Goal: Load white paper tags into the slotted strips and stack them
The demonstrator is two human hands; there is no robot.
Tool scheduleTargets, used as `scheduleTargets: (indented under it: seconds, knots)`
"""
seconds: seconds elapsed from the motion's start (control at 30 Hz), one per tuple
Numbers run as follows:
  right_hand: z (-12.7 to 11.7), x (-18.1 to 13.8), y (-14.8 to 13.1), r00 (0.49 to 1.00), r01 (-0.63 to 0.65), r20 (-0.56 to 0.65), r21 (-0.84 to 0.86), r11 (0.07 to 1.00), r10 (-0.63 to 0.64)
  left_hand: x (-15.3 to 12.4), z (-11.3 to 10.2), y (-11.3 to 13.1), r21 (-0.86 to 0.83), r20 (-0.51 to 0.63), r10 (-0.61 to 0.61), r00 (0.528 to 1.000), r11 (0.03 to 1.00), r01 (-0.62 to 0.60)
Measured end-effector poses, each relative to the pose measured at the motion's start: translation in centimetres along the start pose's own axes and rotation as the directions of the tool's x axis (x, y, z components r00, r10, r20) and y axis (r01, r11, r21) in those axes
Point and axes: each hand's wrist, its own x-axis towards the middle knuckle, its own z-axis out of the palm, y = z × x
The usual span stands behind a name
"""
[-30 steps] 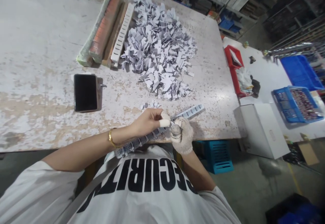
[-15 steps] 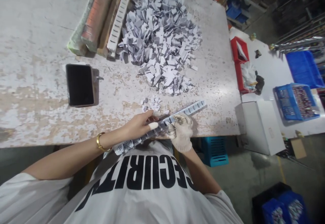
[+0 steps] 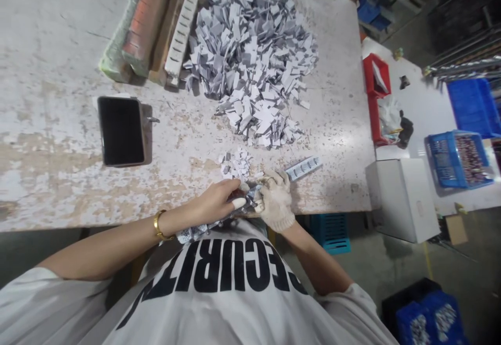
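Note:
A long, narrow printed strip with a row of small windows [image 3: 304, 168] runs across my body, its near end [image 3: 191, 234] hanging by my shirt. My left hand [image 3: 214, 202], with a gold bangle [image 3: 159, 225] and white finger cots, grips it at mid-length. My right hand [image 3: 277, 205], in a white knit glove, is shut on it just beyond. A small heap of white cut pieces [image 3: 236, 165] lies right above my hands, behind a large heap of the same grey-printed pieces [image 3: 250, 58].
A black phone [image 3: 121, 131] lies face up on the worn white table [image 3: 50, 188]. At the back stand a white slotted bar [image 3: 183, 24] and a wooden and orange bar [image 3: 146, 21]. To the right are a white box [image 3: 401, 201], a red tray [image 3: 376, 76] and a blue crate [image 3: 457, 159].
The small heap of pieces has grown. My gloved hand has shifted along the strip toward my left hand, leaving less strip past it. The view has turned slightly.

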Motion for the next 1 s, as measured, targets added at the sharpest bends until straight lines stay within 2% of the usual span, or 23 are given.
scheduleTargets:
  seconds: [0.13,0.23,0.3,0.37,0.43,0.53,0.63,0.8,0.9,1.0]
  knots:
    - [0.3,-0.3,0.3,0.995,0.018,-0.098,0.066,0.998,-0.012,0.3,-0.4,0.3,0.017,0.038,-0.007,0.999,1.000,0.007]
    - [0.2,-0.7,0.8,0.990,0.086,-0.127,0.162,0.983,-0.066,2.5,-1.0,1.1,0.172,-0.001,-0.014,1.000,0.985,0.014]
    - [0.0,-0.9,1.1,0.986,0.087,-0.157,0.249,0.965,-0.049,5.3,-1.2,1.9,0.314,-0.082,0.020,0.996,0.949,0.007]
    - [-0.5,-1.1,1.4,0.981,0.011,-0.188,0.324,0.946,0.053,8.9,-1.2,2.7,0.463,-0.128,0.071,0.989,0.886,-0.004]
    - [-1.0,-1.3,1.5,0.960,-0.082,-0.223,0.354,0.932,0.169,12.5,-0.9,3.3,0.579,-0.151,0.071,0.986,0.814,0.030]
    - [-1.6,-1.7,1.6,0.935,-0.159,-0.247,0.354,0.921,0.257,16.4,-0.4,3.7,0.633,-0.220,0.053,0.974,0.767,0.101]
    - [-2.0,-2.4,1.8,0.921,-0.203,-0.242,0.373,0.905,0.306,17.2,-0.6,3.3,0.609,-0.231,0.044,0.972,0.786,0.109]
    - [-2.3,-2.1,2.6,0.888,-0.270,-0.263,0.362,0.892,0.376,14.6,-2.8,1.1,0.489,-0.291,0.009,0.957,0.861,0.141]
    - [-2.1,-0.1,3.1,0.894,-0.280,-0.265,0.300,0.912,0.361,13.1,-4.2,-0.4,0.208,-0.391,-0.064,0.918,0.966,0.156]
    - [-1.7,2.6,3.5,0.912,-0.281,-0.242,0.222,0.934,0.332,12.2,-4.9,-1.4,-0.053,-0.421,-0.137,0.897,0.991,0.126]
